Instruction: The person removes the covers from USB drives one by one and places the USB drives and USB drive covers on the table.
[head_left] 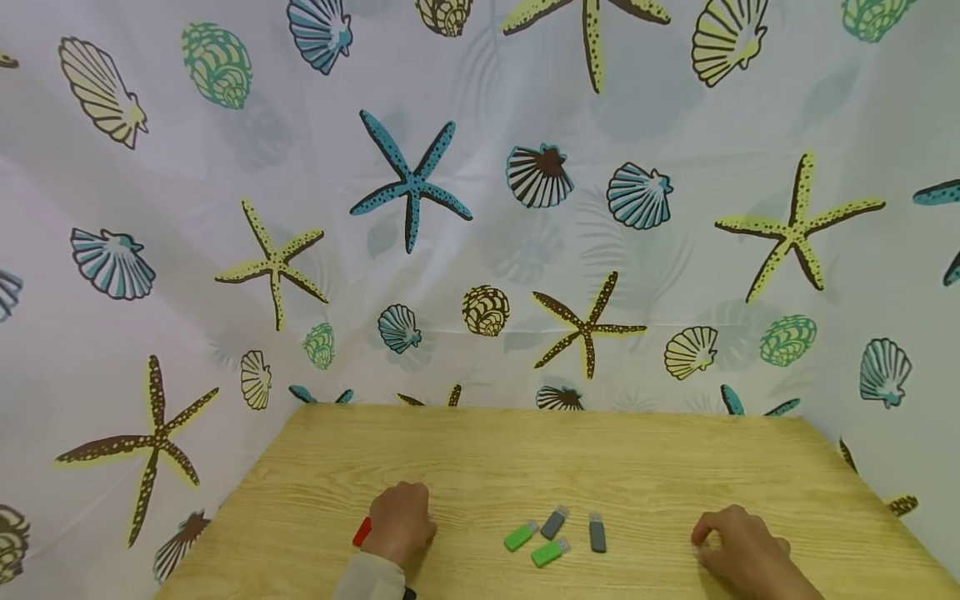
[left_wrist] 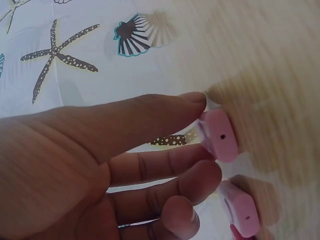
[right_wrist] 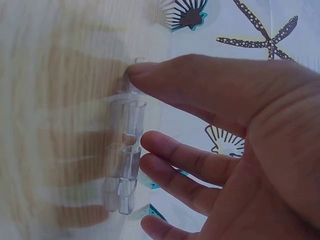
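Note:
My left hand (head_left: pixel 400 521) is low over the table at left. In the left wrist view its thumb and a finger hold a pink USB flash drive (left_wrist: pixel 223 136); a second pink flash drive (left_wrist: pixel 243 212) lies beside it. A red flash drive (head_left: pixel 362 531) shows partly past the hand. My right hand (head_left: pixel 738 550) is low at the right, thumb and index finger pinching a clear plastic piece (right_wrist: pixel 134 90) mostly covered by the thumb. More clear plastic pieces, like caps, stand in line below it, including one clear cap (right_wrist: pixel 131 162). The index finger is hidden in that view.
Between the hands lie two green flash drives (head_left: pixel 551 552) and two grey flash drives (head_left: pixel 597 533), with metal plugs showing. They rest on a wood-grain table (head_left: pixel 480 450). A white curtain (head_left: pixel 480 242) printed with shells and starfish encloses the back and both sides.

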